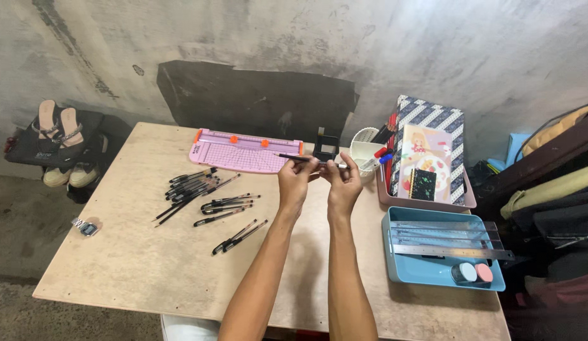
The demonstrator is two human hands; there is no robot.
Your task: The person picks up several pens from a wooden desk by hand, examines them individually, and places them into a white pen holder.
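Note:
Both my hands are raised over the middle of a bare wooden table. My left hand and my right hand together pinch a thin black pen held level, its tip pointing left. The pen's right end shows pale beside my right fingers. Left of my hands, several black pens lie loose on the table, with more pens and a pair nearer to me.
A pink paper trimmer lies at the table's far edge, beside a small black object and a white cup with markers. A pink tray holds notebooks. A blue tray holds rulers and erasers. Shoes sit on the left.

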